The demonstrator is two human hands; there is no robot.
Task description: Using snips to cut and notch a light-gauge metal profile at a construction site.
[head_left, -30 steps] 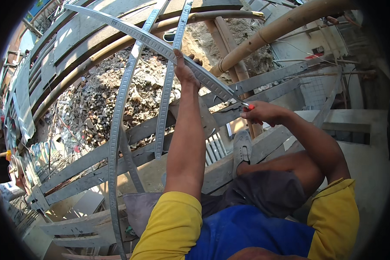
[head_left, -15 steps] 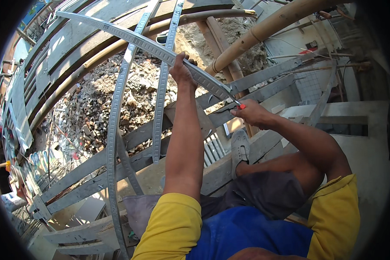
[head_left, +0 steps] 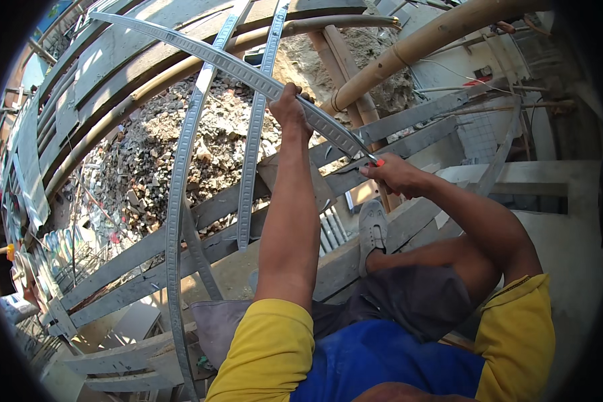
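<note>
A long ribbed metal channel slants from the far left down toward the right. My left hand is closed around it, a short way from its near right end. At that end my right hand grips red-handled snips, whose metal jaws meet the channel's tip. The fingers wrap the handles, so how wide the jaws stand cannot be made out. Two more ribbed channels, a longer one and a shorter one, lie under the held piece, left of my left forearm.
Grey wooden planks cross below my hands, with a rubble heap beneath. A thick bamboo pole slopes across the upper right. Stacked boards lie at the far left. My shoe rests near the planks.
Both hands, the held channel and the snips appear slightly further right and lower left-hand-side down; the view has shifted a little too. More red handle shows below my right hand.
</note>
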